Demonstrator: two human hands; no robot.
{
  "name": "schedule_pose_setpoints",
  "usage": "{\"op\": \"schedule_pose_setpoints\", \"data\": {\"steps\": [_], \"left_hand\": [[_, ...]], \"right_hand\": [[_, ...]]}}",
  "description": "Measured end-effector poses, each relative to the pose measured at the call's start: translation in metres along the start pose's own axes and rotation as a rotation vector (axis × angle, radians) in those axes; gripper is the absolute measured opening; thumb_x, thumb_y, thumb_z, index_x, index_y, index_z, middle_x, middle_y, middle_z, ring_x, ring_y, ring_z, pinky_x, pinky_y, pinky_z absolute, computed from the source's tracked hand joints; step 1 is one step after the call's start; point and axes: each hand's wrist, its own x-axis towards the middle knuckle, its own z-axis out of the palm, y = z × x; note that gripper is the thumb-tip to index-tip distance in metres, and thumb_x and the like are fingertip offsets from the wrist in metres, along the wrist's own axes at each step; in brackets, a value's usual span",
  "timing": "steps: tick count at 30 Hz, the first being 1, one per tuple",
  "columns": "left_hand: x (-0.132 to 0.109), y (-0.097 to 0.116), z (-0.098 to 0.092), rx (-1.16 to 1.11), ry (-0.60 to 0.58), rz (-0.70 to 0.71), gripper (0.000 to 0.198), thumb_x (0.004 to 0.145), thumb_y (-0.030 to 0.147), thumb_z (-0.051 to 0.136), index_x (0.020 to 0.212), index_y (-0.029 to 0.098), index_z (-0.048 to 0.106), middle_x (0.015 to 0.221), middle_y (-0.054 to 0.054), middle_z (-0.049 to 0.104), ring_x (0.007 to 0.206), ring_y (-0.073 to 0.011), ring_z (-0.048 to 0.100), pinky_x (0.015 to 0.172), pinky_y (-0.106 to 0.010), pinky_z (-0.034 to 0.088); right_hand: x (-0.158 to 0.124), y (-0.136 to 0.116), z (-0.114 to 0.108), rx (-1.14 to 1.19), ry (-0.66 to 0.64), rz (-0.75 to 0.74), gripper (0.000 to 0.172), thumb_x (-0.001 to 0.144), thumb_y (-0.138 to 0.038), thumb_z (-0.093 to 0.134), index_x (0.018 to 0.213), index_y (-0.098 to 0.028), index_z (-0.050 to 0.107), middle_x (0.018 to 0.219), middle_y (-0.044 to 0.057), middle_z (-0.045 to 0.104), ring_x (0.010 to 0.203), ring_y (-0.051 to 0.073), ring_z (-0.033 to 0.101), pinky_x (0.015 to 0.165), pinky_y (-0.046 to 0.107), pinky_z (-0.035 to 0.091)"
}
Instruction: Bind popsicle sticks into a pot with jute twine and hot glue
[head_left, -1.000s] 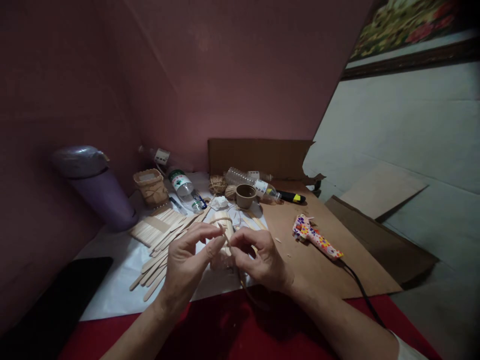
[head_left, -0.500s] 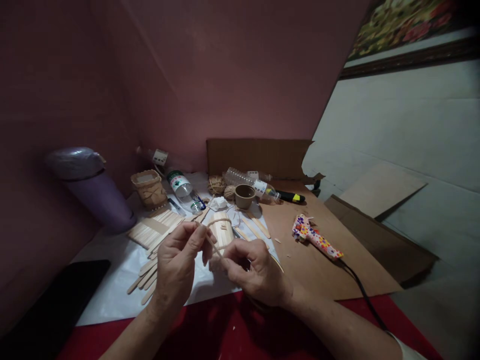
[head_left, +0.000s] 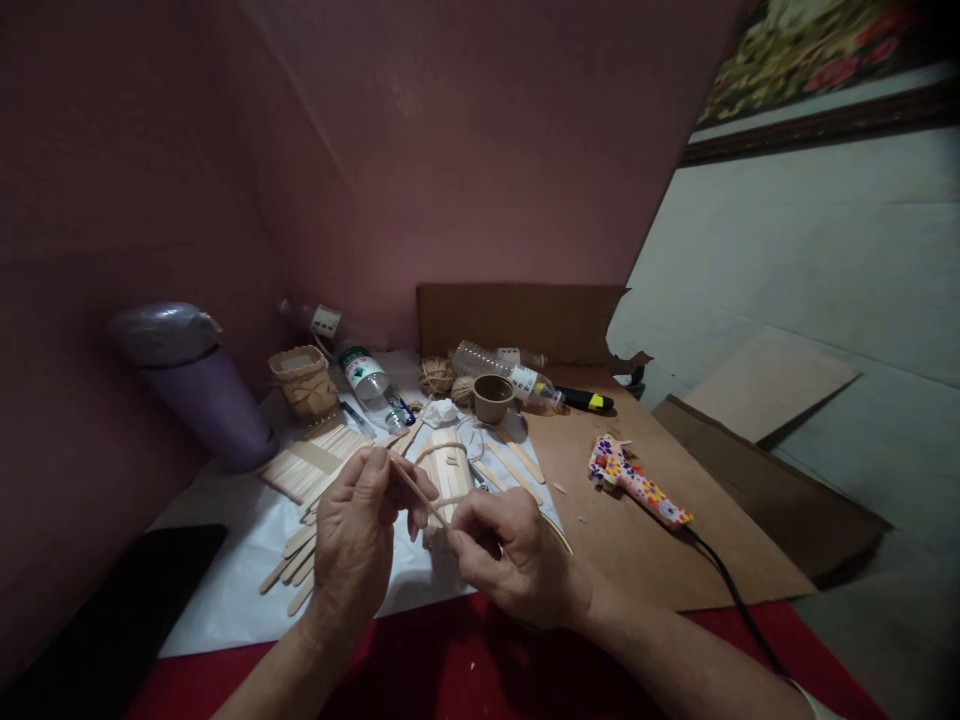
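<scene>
A thin tan cord [head_left: 421, 493] runs straight and slanting between my two hands. Its upper end is pinched between thumb and fingers of my left hand [head_left: 360, 535]. At its lower end, the fingertips of my right hand [head_left: 517, 555] close on it. Just beyond the hands lies a cylinder covered in craft sticks [head_left: 450, 470], with cord wrapped around it near both ends. My fingers partly hide its near end.
Craft sticks [head_left: 300, 465] lie left on white paper. Behind are a small basket [head_left: 306, 388], plastic bottles [head_left: 364, 372], twine balls [head_left: 436, 375] and a brown cup [head_left: 493, 400]. A flowered glue gun [head_left: 637, 480] with a black cable rests on cardboard [head_left: 585, 555] at right.
My left fingers have shifted slightly away from the right hand, and a longer stretch of cord shows between them. The whole view has moved a little.
</scene>
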Motion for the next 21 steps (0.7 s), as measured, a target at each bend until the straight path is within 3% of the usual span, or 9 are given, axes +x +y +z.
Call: {"op": "schedule_pose_setpoints", "data": {"steps": [5, 12, 21], "left_hand": [[-0.0024, -0.0001, 0.0002, 0.044, -0.002, 0.05, 0.022, 0.084, 0.036, 0.063, 0.076, 0.016, 0.061, 0.068, -0.003, 0.068, 0.047, -0.0102, 0.055, 0.043, -0.021, 0.042], [-0.0024, 0.0018, 0.0012, 0.028, 0.007, 0.008, 0.026, 0.082, 0.035, 0.063, 0.065, 0.016, 0.056, 0.058, -0.001, 0.064, 0.039, -0.0082, 0.049, 0.038, -0.019, 0.036], [-0.0049, -0.0032, -0.0031, 0.034, -0.077, -0.005, 0.023, 0.087, 0.035, 0.062, 0.074, 0.016, 0.064, 0.067, -0.002, 0.067, 0.047, -0.0093, 0.055, 0.044, -0.02, 0.042]], "right_hand": [[-0.0018, -0.0009, -0.0017, 0.002, -0.019, -0.018, 0.014, 0.08, -0.015, 0.051, 0.067, -0.021, 0.051, 0.053, -0.005, 0.048, 0.045, 0.009, 0.039, 0.047, 0.022, 0.032], [-0.0047, 0.0021, 0.0027, -0.114, 0.013, -0.19, 0.012, 0.076, -0.012, 0.048, 0.069, -0.021, 0.05, 0.058, -0.003, 0.053, 0.051, 0.011, 0.045, 0.054, 0.024, 0.036], [-0.0035, 0.0009, 0.0014, -0.125, 0.039, -0.203, 0.013, 0.078, -0.011, 0.048, 0.07, -0.021, 0.048, 0.056, -0.005, 0.049, 0.048, 0.01, 0.043, 0.052, 0.022, 0.035]]}}
